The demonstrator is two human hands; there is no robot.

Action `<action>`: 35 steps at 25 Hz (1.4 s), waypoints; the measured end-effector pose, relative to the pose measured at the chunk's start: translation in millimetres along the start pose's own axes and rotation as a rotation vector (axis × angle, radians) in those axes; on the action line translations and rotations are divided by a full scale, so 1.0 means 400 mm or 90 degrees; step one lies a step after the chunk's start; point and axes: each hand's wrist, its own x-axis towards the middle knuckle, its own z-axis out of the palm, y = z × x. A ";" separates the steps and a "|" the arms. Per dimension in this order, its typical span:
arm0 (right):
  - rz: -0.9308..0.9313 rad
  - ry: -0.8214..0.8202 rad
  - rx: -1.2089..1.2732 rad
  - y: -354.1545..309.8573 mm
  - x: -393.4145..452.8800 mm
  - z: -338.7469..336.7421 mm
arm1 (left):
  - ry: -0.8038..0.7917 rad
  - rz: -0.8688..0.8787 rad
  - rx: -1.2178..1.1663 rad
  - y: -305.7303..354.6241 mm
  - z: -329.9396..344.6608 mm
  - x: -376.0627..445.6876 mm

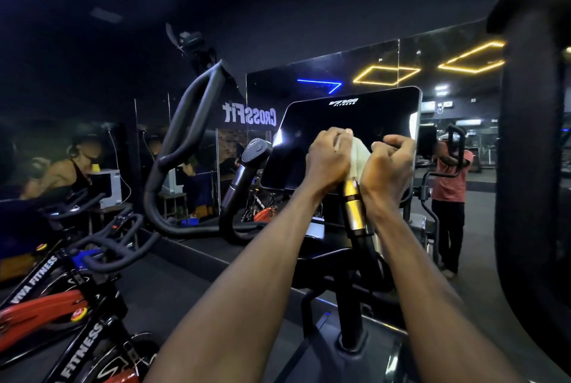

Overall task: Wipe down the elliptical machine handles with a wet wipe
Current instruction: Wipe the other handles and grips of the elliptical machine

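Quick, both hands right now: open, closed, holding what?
Left hand: closed on the wet wipe, at the top of the inner handle.
Right hand: closed on the same wet wipe.

Both hands meet centre, just in front of console screen [346,135]: left hand [329,163] & right hand [387,166] side by side, wet wipe [360,157] between them, on top of inner handle [355,209], which rises from near-centre post. 2nd inner handle [247,166] left of screen. Big loop handle [182,147] further left; another [531,166] at right edge, near. Spin bikes [61,290] near-left. Mirror wall [340,73] behind the lot.
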 end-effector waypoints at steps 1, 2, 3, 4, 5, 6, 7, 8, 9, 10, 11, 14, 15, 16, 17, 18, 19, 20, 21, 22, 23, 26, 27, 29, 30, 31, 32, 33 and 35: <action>0.024 -0.004 -0.009 0.007 0.004 -0.001 | 0.033 -0.060 -0.078 -0.003 0.008 0.002; 0.057 -0.020 -0.015 0.019 0.006 0.000 | 0.058 -0.115 -0.159 -0.002 0.013 0.000; 0.089 -0.040 -0.010 0.028 0.003 -0.001 | 0.070 -0.164 -0.228 -0.003 0.020 -0.002; 0.115 -0.053 0.015 0.041 0.002 -0.001 | 0.074 -0.197 -0.296 0.001 0.024 -0.011; 0.134 -0.057 0.050 0.057 0.002 -0.002 | 0.072 -0.220 -0.342 0.000 0.033 -0.021; 0.145 -0.054 0.075 0.071 0.002 -0.002 | 0.069 -0.235 -0.368 0.000 0.042 -0.034; 0.148 -0.053 0.083 0.080 0.005 0.002 | 0.070 -0.243 -0.379 0.004 0.050 -0.047; 0.142 -0.057 0.074 0.081 0.006 0.005 | 0.075 -0.250 -0.373 0.000 0.058 -0.058; 0.130 -0.061 0.059 0.074 0.005 0.008 | 0.082 -0.261 -0.370 -0.002 0.062 -0.067; 0.115 -0.064 0.045 0.066 0.003 0.011 | 0.081 -0.279 -0.369 -0.004 0.060 -0.073; 0.105 -0.064 0.033 0.062 0.001 0.014 | 0.072 -0.294 -0.367 -0.008 0.053 -0.076; 0.116 -0.063 0.029 0.069 0.003 0.015 | 0.074 -0.290 -0.265 -0.049 0.022 -0.056; 0.128 -0.067 0.033 0.075 0.005 0.015 | 0.080 -0.293 -0.226 -0.064 0.013 -0.046; 0.137 -0.074 0.030 0.076 0.004 0.013 | 0.081 -0.300 -0.202 -0.074 0.005 -0.040; 0.139 -0.079 0.024 0.079 0.006 0.013 | 0.085 -0.319 -0.192 -0.082 0.000 -0.032; 0.138 -0.083 0.019 0.080 0.006 0.012 | 0.093 -0.331 -0.197 -0.088 -0.001 -0.019; 0.135 -0.085 0.014 0.081 0.007 0.011 | 0.103 -0.321 -0.230 -0.079 -0.006 -0.009; 0.129 -0.087 0.005 0.081 0.007 0.010 | 0.101 -0.308 -0.287 -0.069 -0.009 0.003; 0.121 -0.087 -0.004 0.082 0.009 0.009 | 0.089 -0.298 -0.365 -0.046 -0.013 0.011; 0.115 -0.085 -0.011 0.082 0.010 0.008 | 0.057 -0.281 -0.421 -0.023 -0.014 0.014; 0.113 -0.077 -0.014 0.083 0.011 0.010 | 0.042 -0.262 -0.438 -0.007 -0.007 0.010; 0.118 -0.040 0.009 0.080 0.006 0.009 | 0.063 -0.254 -0.453 0.028 0.033 -0.032; 0.130 -0.027 0.024 0.080 0.005 0.008 | 0.055 -0.278 -0.473 0.032 0.042 -0.052; 0.161 -0.003 0.038 0.081 0.006 0.006 | 0.026 -0.336 -0.498 0.035 0.040 -0.081; 0.177 0.001 0.050 0.083 0.006 0.006 | 0.008 -0.356 -0.501 0.034 0.036 -0.091; 0.191 0.001 0.069 0.084 0.007 0.006 | -0.003 -0.365 -0.500 0.029 0.038 -0.100; 0.204 0.003 0.085 0.086 0.007 0.007 | -0.011 -0.367 -0.506 0.030 0.037 -0.110; 0.215 0.007 0.092 0.087 0.008 0.007 | -0.013 -0.370 -0.505 0.029 0.040 -0.121; 0.226 0.014 0.081 0.089 0.007 0.006 | -0.014 -0.380 -0.508 0.018 0.050 -0.138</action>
